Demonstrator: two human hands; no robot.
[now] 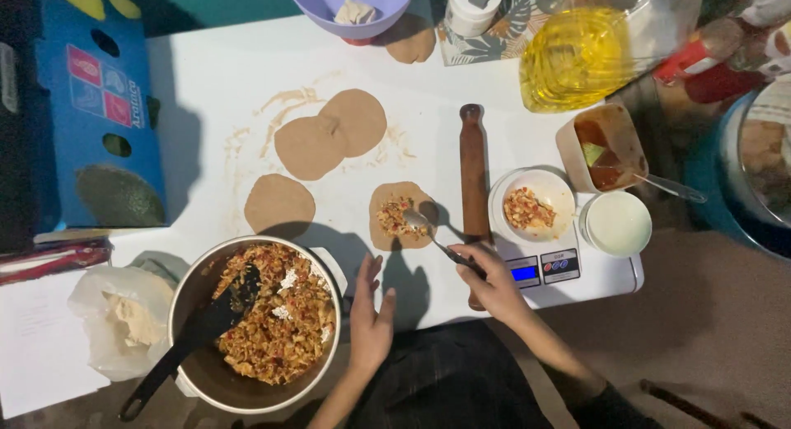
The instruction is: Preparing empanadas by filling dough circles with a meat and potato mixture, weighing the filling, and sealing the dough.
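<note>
the right hand (494, 285) reaches forward, its grip clamped on a metal spoon (437, 238) whose bowl rests on the filling atop a flat brown dough disc (400, 217) on the white table (214, 91). the left hand (369, 318) lies flat, fingers apart, beside a round steel pot (255, 322) of chunky mix.

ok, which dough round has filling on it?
The dough round beside the rolling pin, under the spoon in the right hand. The other rounds are bare.

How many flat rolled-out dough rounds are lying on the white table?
5: two overlapping tan dough rounds mid-table, one below them, one carrying filling, one partly hidden beside the purple bowl.
</note>
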